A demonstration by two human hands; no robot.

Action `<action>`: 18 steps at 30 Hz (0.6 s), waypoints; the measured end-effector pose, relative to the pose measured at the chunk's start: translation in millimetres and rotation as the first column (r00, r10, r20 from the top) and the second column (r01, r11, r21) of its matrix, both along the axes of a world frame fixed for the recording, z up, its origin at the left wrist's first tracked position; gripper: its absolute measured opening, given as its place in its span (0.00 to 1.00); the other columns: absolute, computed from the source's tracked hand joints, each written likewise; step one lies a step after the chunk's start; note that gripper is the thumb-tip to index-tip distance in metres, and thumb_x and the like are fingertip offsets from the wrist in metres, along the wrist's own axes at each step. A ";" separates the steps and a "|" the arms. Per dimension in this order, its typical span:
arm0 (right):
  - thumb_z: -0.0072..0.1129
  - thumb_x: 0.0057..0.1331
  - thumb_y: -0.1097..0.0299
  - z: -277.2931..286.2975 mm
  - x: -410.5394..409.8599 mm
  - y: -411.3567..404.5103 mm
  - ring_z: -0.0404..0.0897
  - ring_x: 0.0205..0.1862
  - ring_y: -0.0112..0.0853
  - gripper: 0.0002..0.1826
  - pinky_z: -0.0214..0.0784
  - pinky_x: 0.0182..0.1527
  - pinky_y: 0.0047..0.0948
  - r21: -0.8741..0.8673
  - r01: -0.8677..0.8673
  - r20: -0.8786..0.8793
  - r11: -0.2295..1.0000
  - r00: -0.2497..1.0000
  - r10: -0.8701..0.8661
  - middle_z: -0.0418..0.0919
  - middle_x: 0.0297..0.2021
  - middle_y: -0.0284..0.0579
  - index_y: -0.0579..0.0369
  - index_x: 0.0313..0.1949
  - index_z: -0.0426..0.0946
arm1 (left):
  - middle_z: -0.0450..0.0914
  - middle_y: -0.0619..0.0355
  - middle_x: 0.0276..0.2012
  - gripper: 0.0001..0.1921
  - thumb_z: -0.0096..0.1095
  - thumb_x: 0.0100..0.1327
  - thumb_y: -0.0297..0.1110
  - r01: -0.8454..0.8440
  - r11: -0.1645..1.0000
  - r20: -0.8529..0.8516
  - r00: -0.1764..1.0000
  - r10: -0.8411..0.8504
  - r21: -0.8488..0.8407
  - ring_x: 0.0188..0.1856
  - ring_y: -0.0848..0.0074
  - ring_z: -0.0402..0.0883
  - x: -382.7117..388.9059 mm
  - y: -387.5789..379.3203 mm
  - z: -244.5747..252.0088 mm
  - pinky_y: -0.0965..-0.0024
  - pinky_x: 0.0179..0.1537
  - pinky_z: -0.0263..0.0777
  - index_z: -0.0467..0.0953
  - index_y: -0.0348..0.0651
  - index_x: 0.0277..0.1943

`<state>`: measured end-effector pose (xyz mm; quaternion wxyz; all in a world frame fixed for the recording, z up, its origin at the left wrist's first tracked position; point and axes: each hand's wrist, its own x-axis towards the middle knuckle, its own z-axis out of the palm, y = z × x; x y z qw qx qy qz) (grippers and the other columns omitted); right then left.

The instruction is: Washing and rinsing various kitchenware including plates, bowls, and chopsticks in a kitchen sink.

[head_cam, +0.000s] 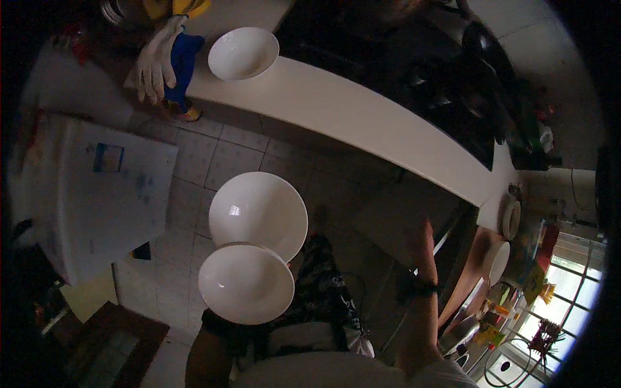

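Note:
Two white bowls are held in front of my body above the floor. The larger bowl (262,208) is farther out, and the smaller bowl (246,286) overlaps its near rim. My left forearm (207,356) reaches up to them from below, while the left hand itself is hidden behind the bowls. Over on the right, my right hand (421,237) is dim and blurred beside the counter's dark front. A dark band circles that wrist. I see nothing clear in this hand, and its fingers are hard to make out.
Another white bowl (243,54) sits on the pale countertop (349,116) beside a black cooktop (368,58). Work gloves (157,63) hang at the counter's left end. A white appliance (114,194) stands to the left. More dishes, including a pale bowl (498,263), crowd the right counter by the window.

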<state>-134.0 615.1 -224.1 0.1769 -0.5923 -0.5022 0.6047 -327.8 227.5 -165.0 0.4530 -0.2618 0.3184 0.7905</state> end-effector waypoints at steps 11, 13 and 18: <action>0.42 0.68 0.53 -156.3 -181.4 113.7 0.73 0.47 0.38 0.23 0.68 0.46 0.32 -0.343 -0.282 -0.454 0.896 0.885 0.105 0.73 0.49 0.47 0.59 0.52 0.69 | 0.67 0.47 0.57 0.27 0.47 0.66 0.46 -0.009 1.000 -0.012 1.000 0.009 0.002 0.58 0.62 0.69 -16.6 20.8 -21.0 0.55 0.57 0.67 0.59 0.39 0.62; 0.43 0.68 0.53 -162.0 -178.9 107.5 0.73 0.49 0.39 0.23 0.68 0.47 0.32 -0.354 -0.316 -0.477 0.880 0.871 0.121 0.72 0.50 0.47 0.59 0.52 0.69 | 0.67 0.47 0.57 0.26 0.46 0.66 0.46 -0.021 1.000 -0.018 1.000 0.021 -0.003 0.58 0.62 0.69 -19.7 18.8 -21.5 0.55 0.57 0.67 0.59 0.39 0.62; 0.44 0.67 0.55 -154.6 -140.5 66.7 0.73 0.52 0.41 0.23 0.68 0.49 0.34 -0.313 -0.421 -0.526 0.851 0.823 0.214 0.72 0.52 0.48 0.59 0.53 0.69 | 0.67 0.47 0.57 0.26 0.46 0.66 0.46 -0.033 0.999 -0.024 0.999 0.033 0.014 0.57 0.62 0.69 -25.5 16.0 -19.1 0.55 0.57 0.67 0.59 0.39 0.62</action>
